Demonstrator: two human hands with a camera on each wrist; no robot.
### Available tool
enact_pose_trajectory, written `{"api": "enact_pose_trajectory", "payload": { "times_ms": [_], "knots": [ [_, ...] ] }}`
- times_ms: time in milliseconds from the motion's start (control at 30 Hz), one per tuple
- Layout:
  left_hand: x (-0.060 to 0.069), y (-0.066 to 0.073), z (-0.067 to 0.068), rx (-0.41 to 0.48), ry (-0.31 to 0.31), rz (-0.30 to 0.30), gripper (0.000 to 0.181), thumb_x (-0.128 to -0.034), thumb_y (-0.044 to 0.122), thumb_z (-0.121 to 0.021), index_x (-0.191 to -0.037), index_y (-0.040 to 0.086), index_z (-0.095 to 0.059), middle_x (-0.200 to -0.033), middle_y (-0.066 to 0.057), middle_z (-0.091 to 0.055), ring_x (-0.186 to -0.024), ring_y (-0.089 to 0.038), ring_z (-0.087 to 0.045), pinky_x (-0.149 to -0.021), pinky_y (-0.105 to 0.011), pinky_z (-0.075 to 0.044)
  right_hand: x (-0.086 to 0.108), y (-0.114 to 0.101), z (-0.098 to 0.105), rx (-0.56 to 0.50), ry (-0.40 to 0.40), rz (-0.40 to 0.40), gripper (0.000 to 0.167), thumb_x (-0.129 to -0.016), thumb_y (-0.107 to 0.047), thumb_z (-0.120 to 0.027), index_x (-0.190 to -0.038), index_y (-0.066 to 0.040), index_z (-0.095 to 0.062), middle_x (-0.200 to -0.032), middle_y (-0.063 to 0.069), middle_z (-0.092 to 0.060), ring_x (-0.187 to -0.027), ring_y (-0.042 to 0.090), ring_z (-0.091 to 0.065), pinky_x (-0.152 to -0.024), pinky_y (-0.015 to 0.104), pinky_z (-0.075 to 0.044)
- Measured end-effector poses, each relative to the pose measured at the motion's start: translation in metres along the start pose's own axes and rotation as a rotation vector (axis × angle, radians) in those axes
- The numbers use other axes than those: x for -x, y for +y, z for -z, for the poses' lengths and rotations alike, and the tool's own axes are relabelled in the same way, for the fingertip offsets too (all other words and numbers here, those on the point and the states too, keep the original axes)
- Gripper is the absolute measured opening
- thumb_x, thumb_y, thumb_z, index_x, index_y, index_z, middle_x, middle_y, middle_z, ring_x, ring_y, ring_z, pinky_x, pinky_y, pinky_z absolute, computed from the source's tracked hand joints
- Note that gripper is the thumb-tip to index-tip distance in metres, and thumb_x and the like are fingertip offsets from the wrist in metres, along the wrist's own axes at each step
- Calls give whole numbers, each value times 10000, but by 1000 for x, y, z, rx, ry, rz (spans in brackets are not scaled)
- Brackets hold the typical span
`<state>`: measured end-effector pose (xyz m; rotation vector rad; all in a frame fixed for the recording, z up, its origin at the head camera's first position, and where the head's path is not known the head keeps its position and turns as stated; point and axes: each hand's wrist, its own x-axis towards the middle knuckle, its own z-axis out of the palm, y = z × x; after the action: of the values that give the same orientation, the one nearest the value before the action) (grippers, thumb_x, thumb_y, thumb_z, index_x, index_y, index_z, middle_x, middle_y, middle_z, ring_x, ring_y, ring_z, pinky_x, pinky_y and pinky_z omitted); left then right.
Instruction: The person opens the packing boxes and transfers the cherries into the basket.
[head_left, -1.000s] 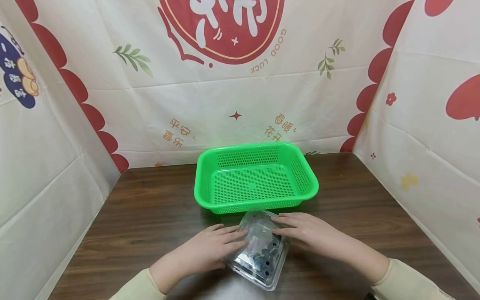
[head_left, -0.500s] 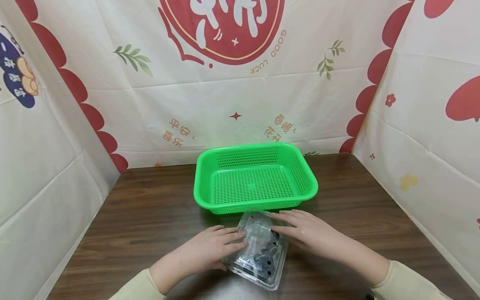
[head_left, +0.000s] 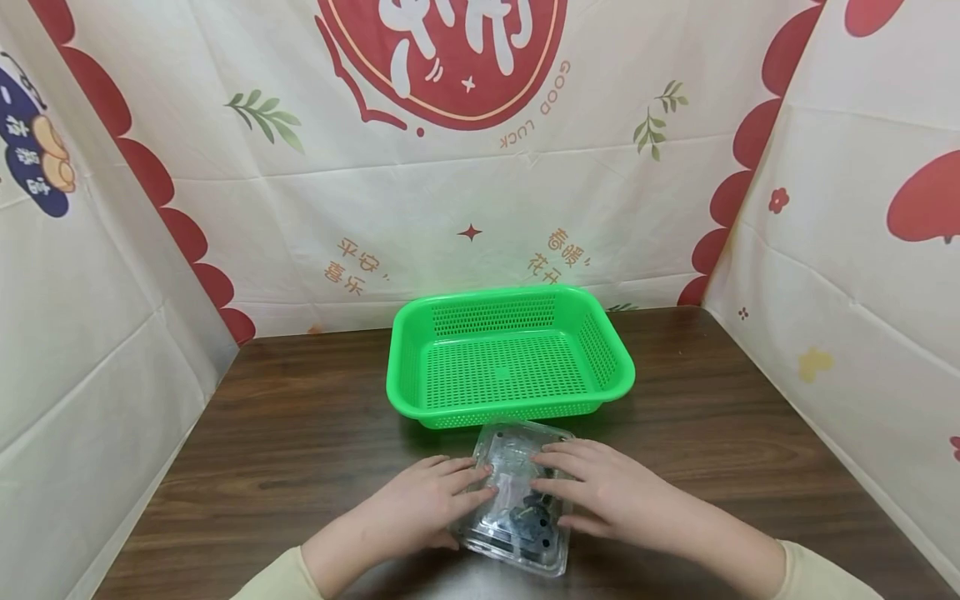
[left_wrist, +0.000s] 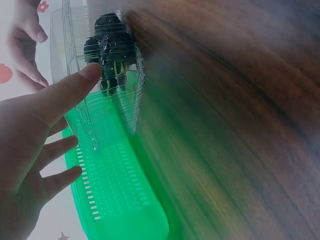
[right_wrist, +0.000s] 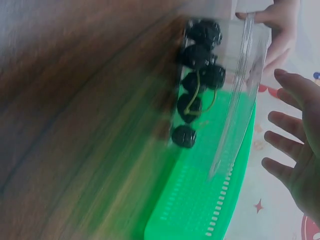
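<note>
A clear rectangular plastic box (head_left: 512, 467) of dark round fruit (right_wrist: 197, 56) is centred between the side edges of the brown wooden table (head_left: 300, 425), its long axis directed roughly front-to-back, toward the green perforated plastic basket (head_left: 487, 367). It is flanked, ungripped, by the loosely spread left hand (head_left: 427, 500) and right hand (head_left: 603, 487); room is left toward both side edges.

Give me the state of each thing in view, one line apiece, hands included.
Clear box: upright, lid on
Dark fruit: inside the box, some stems showing
Green basket: upright, open side up
Left hand: fingers spread at the lid, contact unclear
Right hand: fingers spread above the lid, gripping nothing
Cloth backdrop: hanging, creased
</note>
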<state>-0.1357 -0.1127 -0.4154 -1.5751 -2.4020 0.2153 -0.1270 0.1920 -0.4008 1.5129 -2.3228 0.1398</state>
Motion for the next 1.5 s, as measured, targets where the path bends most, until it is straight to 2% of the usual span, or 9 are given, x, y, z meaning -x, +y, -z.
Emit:
{"api": "enact_pose_trajectory", "payload": {
  "times_ms": [267, 467, 700, 833, 1000, 1333, 1500],
  "knots": [
    [-2, 5, 0, -18, 41, 1, 834, -662, 609, -795, -1350, 183, -595, -1362, -43, -551, -1229, -230, -520, -992, -373, -432, -2, -13, -4, 14, -24, 64, 552, -805, -483, -755, -1258, -184, -652, -1355, 59, -557, -1215, 259, -530, -955, 438, -457],
    [-4, 8, 3, -30, 84, 15, 843, -619, 637, -802, -1308, 184, -626, -1290, -47, -575, -1165, -227, -541, -933, -364, -472, -4, -17, -9, 23, -31, 74, 596, -789, -520, -752, -1265, -176, -650, -1353, 64, -556, -1212, 266, -529, -955, 430, -458],
    [-6, 11, 1, -53, 62, 35, 841, -642, 683, -764, -1305, 188, -617, -1261, -38, -566, -1130, -214, -535, -897, -365, -486, -4, -18, -14, -5, -81, 40, 654, -767, -538, -763, -1289, -166, -634, -1379, 46, -529, -1234, 243, -508, -966, 422, -450],
    [-7, 12, 1, -59, 58, 38, 852, -647, 704, -744, -1307, 181, -614, -1230, -40, -559, -1118, -217, -528, -874, -366, -491, -2, -18, -15, 3, -112, 35, 674, -763, -516, -780, -1312, -161, -615, -1395, 54, -517, -1240, 246, -504, -971, 428, -446],
    [-8, 13, 1, -63, 56, 46, 869, -650, 723, -726, -1319, 181, -607, -1204, -40, -552, -1123, -230, -519, -871, -371, -486, 0, -16, -15, -14, -106, 31, 684, -759, -451, -810, -1340, -162, -596, -1407, 62, -513, -1250, 264, -503, -968, 440, -449],
    [-9, 14, -3, -5, 52, 84, 875, -680, 712, -712, -1362, 180, -578, -1306, -50, -542, -1179, -247, -499, -938, -413, -459, 2, -14, -13, -38, -116, 9, 644, -761, -392, -818, -1324, -163, -605, -1396, 58, -519, -1262, 258, -492, -983, 438, -440],
    [-8, 14, -3, -5, 61, 83, 856, -683, 687, -730, -1362, 188, -576, -1332, -54, -531, -1185, -240, -499, -954, -413, -451, 3, -14, -12, -48, -122, -1, 643, -755, -368, -821, -1323, -161, -603, -1409, 56, -506, -1271, 263, -485, -995, 439, -431]
  ]
}}
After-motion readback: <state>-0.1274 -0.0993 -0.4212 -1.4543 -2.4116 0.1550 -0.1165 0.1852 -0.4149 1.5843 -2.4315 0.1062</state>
